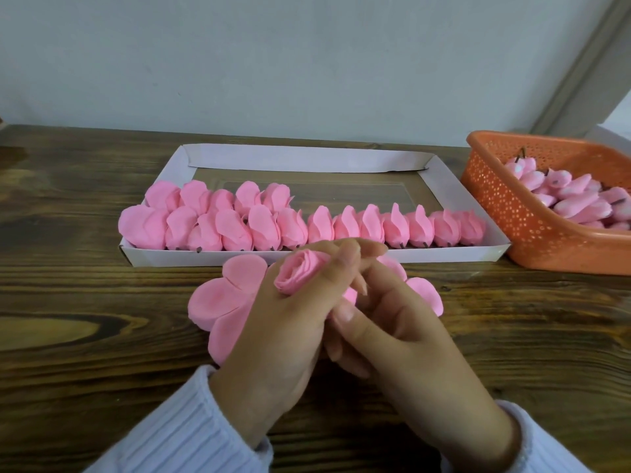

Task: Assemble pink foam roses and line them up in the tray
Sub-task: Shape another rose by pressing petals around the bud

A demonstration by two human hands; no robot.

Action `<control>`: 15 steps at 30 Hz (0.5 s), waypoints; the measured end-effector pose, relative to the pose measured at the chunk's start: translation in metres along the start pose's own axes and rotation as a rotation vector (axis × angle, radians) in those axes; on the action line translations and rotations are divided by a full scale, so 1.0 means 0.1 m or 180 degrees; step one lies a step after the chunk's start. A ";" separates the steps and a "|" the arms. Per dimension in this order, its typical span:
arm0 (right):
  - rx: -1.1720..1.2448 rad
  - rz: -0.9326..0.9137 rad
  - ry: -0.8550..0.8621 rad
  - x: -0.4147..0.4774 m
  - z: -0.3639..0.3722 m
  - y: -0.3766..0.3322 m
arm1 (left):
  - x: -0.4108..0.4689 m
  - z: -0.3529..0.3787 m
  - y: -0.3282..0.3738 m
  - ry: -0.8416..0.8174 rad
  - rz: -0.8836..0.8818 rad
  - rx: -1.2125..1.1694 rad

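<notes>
Status: left hand (283, 322) gripped the rose bud (297, 271), right hand (403, 336) pinched the petal sheet (218, 302) under it. Wrap needed to go snug and even before it joined the tray (375, 257) row behind.

Dark wooden table (85, 302), pale wall (273, 56)

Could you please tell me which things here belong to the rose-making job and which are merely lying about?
Job in hand: rosebud in the left hand; flat petals beneath; white tray; finished roses in it; orange basket; buds inside it.
Just there: wooden table; wall behind.
</notes>
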State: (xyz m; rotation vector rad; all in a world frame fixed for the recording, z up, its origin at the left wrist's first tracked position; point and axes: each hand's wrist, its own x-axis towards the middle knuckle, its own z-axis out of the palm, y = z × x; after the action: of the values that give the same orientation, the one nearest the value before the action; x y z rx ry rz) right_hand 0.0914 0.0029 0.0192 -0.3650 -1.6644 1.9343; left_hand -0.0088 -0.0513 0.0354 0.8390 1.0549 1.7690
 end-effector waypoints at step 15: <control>0.0062 0.0158 -0.0029 0.00 -0.04 0.00 | -0.01 -0.05 0.01 -0.0340 -0.0057 0.0307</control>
State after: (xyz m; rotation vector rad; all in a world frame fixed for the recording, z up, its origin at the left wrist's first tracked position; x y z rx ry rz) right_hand 0.0932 0.0059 0.0185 -0.3939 -1.6557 1.9898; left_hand -0.0131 -0.0536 0.0345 0.9697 1.0806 1.6504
